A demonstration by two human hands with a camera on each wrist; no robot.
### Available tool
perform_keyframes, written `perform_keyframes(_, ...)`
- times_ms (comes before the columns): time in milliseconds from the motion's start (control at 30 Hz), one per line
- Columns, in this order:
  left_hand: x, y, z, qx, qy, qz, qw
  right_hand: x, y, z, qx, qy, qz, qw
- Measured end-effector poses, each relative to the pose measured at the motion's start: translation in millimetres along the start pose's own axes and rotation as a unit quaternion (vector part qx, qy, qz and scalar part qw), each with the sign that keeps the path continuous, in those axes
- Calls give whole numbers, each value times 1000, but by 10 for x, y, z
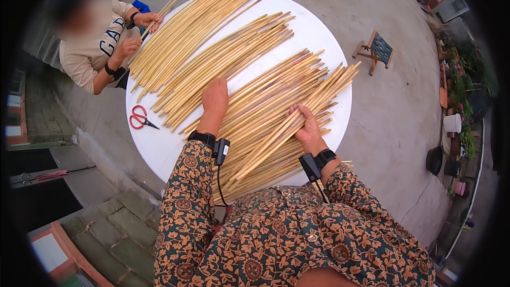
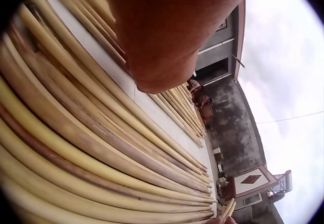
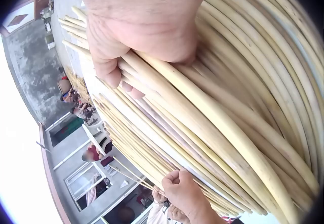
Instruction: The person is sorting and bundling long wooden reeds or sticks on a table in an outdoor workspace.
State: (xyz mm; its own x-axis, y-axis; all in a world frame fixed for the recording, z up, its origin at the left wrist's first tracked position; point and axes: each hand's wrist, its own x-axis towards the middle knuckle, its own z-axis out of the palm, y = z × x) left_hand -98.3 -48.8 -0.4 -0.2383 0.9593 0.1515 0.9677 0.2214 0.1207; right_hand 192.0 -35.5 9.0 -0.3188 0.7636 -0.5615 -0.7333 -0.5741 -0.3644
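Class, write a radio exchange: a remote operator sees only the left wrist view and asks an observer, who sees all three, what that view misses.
Operator: Which way does the bundle in the right hand run?
Observer: From the hand, its near end slants back over loose sticks toward the patterned shirt.
Operator: Any tool on the table?
Observer: Yes, red-handled scissors lie near the edge, on the wearer's left.
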Motion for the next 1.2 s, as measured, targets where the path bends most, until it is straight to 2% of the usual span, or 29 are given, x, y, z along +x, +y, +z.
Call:
perform_keyframes(67,22,-6,-13,8,8,-9,1000,32,2,0,7,3,6,1000)
perform_keyframes(200,51,21,36,10,-35,-23,999,15,-45,61,4,28,7,1000)
perform_keyframes(400,136,89,40,-31,-11,-58,998,-4,-112,104,-3,34,13,999)
perform_keyframes(500,199,131,1,-20,-40,-40,998,10,-141,105,1,12,19,1000)
perform_keyframes(600,194,124,43,1,-5,-24,1000,-10,-126,125,-7,26,21,999)
perform_keyframes(900,230,187,65,-3,-21,-42,999,64,-120,5,9,15,23,1000)
perform_keyframes(1000,252,140,58,-22,-22,-23,999,67,-98,15,2,19,11,1000)
perform_keyframes(1200,332,237,-55,59,-143,6,988,3,-173,59,22,19,8,1000)
